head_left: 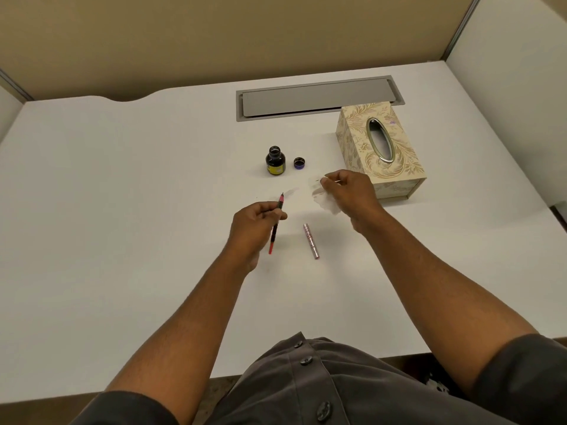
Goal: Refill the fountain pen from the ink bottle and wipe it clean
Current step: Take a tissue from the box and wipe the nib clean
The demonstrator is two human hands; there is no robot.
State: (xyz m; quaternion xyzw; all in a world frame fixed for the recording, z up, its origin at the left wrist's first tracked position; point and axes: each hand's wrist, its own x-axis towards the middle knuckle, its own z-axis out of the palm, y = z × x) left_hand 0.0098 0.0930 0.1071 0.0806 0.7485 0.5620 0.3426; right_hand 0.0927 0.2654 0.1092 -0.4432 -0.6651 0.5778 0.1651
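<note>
Shirt and forearms fill the near bench edge. Left hand (256, 219) pinches the fountain pen (276, 223), nib pointing toward the far edge, barrel off. Right hand (349, 194) grips a crumpled tissue (322, 199), apart from the nib. Pen barrel (311, 240) lies on the bench between the hands, nearer the person. Ink bottle (275, 161) stands open mid-bench, its cap (299, 163) just beside it; tissue box (379, 148) toward the right edge. Looks like the wipe step. Next: bring tissue to nib, wipe lightly, then refit barrel and cap the bottle.
</note>
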